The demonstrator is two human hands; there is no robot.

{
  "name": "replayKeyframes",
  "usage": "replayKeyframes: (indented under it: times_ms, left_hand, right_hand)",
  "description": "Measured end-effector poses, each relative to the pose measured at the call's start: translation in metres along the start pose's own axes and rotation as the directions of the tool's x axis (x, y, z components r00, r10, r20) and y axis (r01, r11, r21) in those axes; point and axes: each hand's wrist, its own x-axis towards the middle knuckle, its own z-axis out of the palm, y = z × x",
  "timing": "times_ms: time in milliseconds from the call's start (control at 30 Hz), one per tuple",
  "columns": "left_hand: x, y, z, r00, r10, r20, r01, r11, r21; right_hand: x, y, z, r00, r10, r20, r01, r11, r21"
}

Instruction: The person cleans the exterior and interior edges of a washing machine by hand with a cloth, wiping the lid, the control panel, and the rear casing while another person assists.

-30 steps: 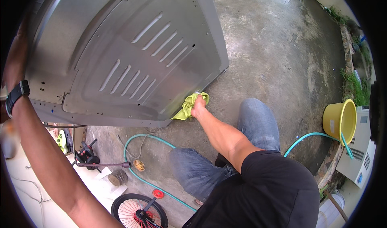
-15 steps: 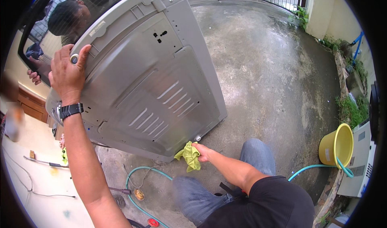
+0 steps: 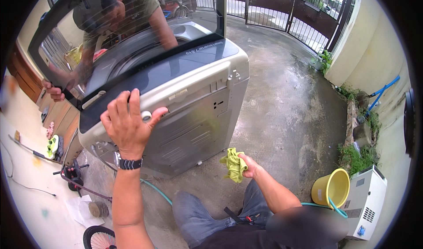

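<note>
A grey top-load washing machine [image 3: 189, 134] stands with its back panel toward me. Its dark glass lid [image 3: 42, 46] is raised. My left hand [image 3: 128, 128] grips the top rear edge, fingers over the dark top panel and thumb along the back beside a small round fitting. A crumpled yellow-green cloth [image 3: 233, 165] is bunched in my right hand [image 3: 251, 166], held apart from the machine's lower back edge, above my knees. Behind the glass another person [image 3: 136, 11] leans over the machine, and that person's fingers [image 3: 53, 92] curl round the lid's left side.
At right a yellow bucket [image 3: 328, 189] with a teal hose [image 3: 337, 211] stands beside a white vented box [image 3: 368, 200]. Plants [image 3: 357, 161] line the right wall. A bicycle wheel [image 3: 98, 239] is at lower left, and a brown gate [image 3: 277, 11] at the back.
The washing machine has tipped back toward upright, its top now showing. My right hand has drawn the cloth away from the bottom of the back panel. My left hand keeps its grip on the top edge.
</note>
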Motion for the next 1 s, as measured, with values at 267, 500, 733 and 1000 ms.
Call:
replayKeyframes:
  times_ms: [267,500,733,1000]
  left_hand:
    - [0.032,-0.019,-0.069,0.936,-0.068,0.346,0.21,0.897,-0.39]
    - [0.211,-0.065,-0.325,0.873,-0.068,0.484,0.451,-0.269,-0.851]
    - [0.389,-0.066,-0.528,0.866,0.24,0.438,0.471,-0.683,-0.558]
    - [0.404,0.0,-0.549,0.984,0.164,0.065,0.175,-0.948,-0.265]
  right_hand:
    - [-0.187,-0.034,0.055,0.955,0.052,-0.293,-0.069,0.997,-0.045]
    - [-0.436,-0.036,0.023,0.866,0.078,-0.493,-0.025,0.993,0.113]
    - [-0.617,-0.01,-0.026,0.774,0.157,-0.614,-0.068,0.984,0.167]
    - [-0.616,-0.022,-0.019,0.776,0.104,-0.622,-0.014,0.989,0.147]
